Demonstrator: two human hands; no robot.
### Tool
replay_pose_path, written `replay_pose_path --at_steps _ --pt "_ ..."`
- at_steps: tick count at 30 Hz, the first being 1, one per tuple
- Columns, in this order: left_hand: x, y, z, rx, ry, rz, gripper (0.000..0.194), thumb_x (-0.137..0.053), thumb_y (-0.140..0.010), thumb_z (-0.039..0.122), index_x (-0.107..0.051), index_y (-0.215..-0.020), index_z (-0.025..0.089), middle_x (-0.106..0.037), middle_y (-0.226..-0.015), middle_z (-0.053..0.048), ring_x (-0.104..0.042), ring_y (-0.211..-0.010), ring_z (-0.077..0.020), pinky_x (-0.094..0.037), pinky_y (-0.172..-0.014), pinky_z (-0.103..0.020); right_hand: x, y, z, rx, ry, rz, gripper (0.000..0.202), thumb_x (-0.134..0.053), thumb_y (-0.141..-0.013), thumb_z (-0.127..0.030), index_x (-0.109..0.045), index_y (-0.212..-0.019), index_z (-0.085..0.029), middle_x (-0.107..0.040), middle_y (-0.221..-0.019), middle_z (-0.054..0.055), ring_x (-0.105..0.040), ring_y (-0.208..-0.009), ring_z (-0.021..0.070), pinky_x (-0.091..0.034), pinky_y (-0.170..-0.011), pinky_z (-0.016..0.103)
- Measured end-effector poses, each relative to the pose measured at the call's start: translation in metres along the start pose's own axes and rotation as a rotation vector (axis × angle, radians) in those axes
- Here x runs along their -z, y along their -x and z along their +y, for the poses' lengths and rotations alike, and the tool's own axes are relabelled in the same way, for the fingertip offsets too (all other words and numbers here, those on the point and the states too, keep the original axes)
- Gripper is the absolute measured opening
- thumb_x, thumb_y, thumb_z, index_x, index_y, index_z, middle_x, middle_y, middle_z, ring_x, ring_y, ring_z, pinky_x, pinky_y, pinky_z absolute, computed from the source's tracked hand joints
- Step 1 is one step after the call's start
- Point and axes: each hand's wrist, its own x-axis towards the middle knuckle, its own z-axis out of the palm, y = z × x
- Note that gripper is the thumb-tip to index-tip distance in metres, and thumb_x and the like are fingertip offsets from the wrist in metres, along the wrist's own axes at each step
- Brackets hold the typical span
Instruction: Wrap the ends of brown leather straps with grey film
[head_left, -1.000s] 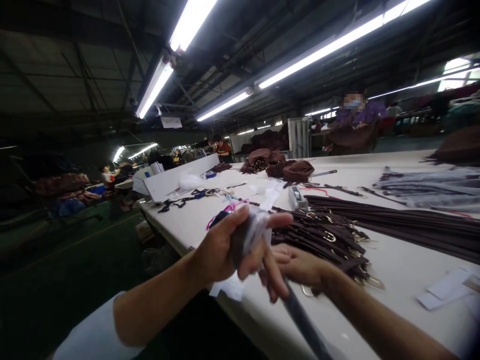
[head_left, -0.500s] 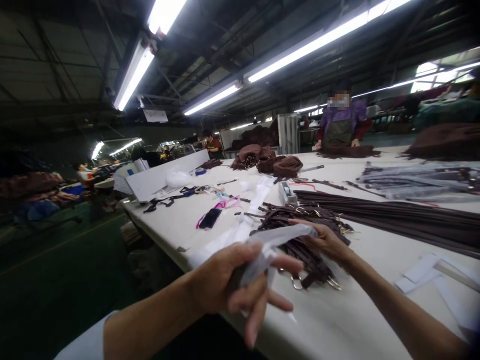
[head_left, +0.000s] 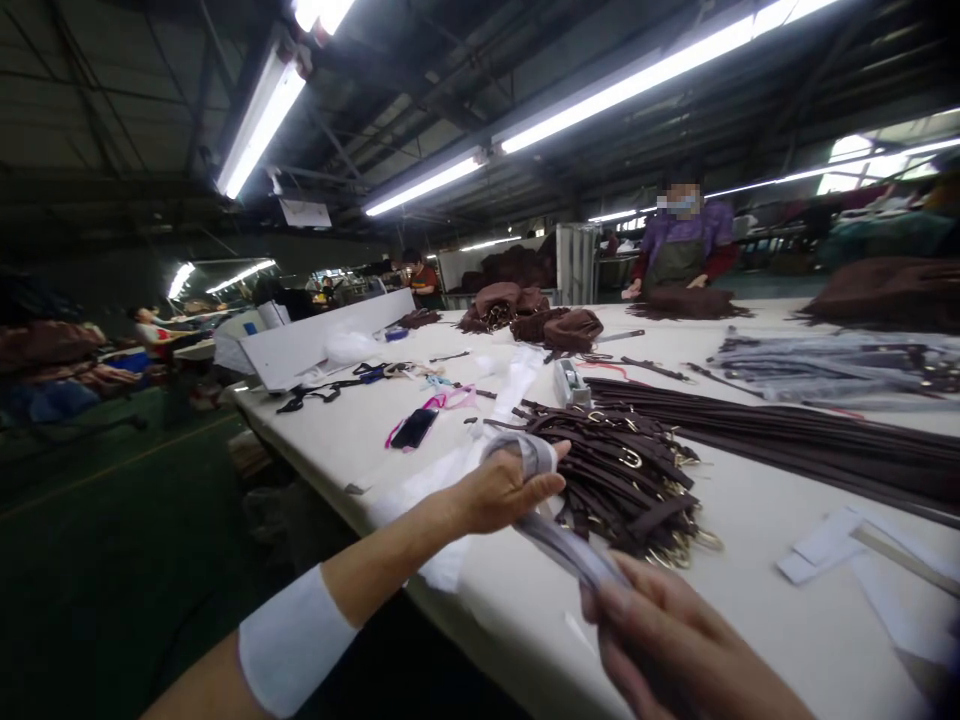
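Note:
A dark strap wrapped in translucent plastic [head_left: 564, 548] runs between my two hands above the table. Its upper part loops over the fingers of my left hand [head_left: 504, 492], which is closed on it, the thumb pointing right. Lower and nearer to me, my right hand [head_left: 667, 630] pinches the same wrapped strap between thumb and fingers. Just beyond both hands lies a heap of dark brown straps [head_left: 626, 470] with gold-coloured buckles and clips. White plastic sheets [head_left: 420, 490] lie under and beside my left forearm.
A tape dispenser [head_left: 572, 384] stands behind the heap. Long brown strips [head_left: 787, 440] and plastic-wrapped straps [head_left: 832, 365] lie to the right. A phone [head_left: 414, 428] is at left, white card strips [head_left: 825, 545] at right. Across the table [head_left: 757, 600], a person [head_left: 682, 245] handles brown fabric.
My left hand has turned and moved away from me, with the plastic-wrapped strap now looped over it. My right hand has come from the heap down toward me and now grips the strap.

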Motion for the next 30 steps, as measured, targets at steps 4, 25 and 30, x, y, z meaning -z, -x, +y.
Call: replay_pose_path --at_steps 4,25,30 --pt "-0.017 0.033 0.01 -0.068 -0.141 -0.197 0.057 -0.039 -0.085 0.056 -0.058 -0.116 0.013 -0.064 -0.092 -0.01 -0.057 -0.092 -0.0254 -0.04 -0.09 -0.037 0.03 -0.016 -0.045 -0.016 -0.119 -0.135 0.033 -0.053 -0.08 -0.052 -0.049 -0.081 -0.019 -0.041 -0.04 -0.01 -0.02 -0.022 0.0029 -0.021 -0.023 0.014" --pt "-0.037 0.046 0.013 -0.059 1.463 -0.603 0.069 -0.018 -0.087 0.051 -0.062 -0.112 0.005 -0.039 -0.026 0.003 -0.046 -0.023 -0.0159 -0.049 -0.048 -0.03 0.033 -0.057 0.022 0.029 -0.314 -0.32 0.047 -0.055 -0.08 -0.058 -0.059 -0.092 -0.014 -0.038 -0.028 -0.01 -0.024 -0.022 0.0047 -0.021 -0.024 0.014" --pt "-0.049 0.044 -0.002 0.046 1.459 -0.534 0.069 -0.031 -0.074 0.072 -0.07 -0.101 0.021 -0.044 -0.025 0.003 -0.069 -0.059 -0.0274 -0.045 -0.087 -0.047 0.038 -0.046 0.025 0.13 -0.204 -0.375 0.044 -0.054 -0.084 -0.049 -0.056 -0.11 -0.013 -0.054 -0.045 -0.005 -0.039 -0.029 0.004 -0.028 -0.03 0.012"
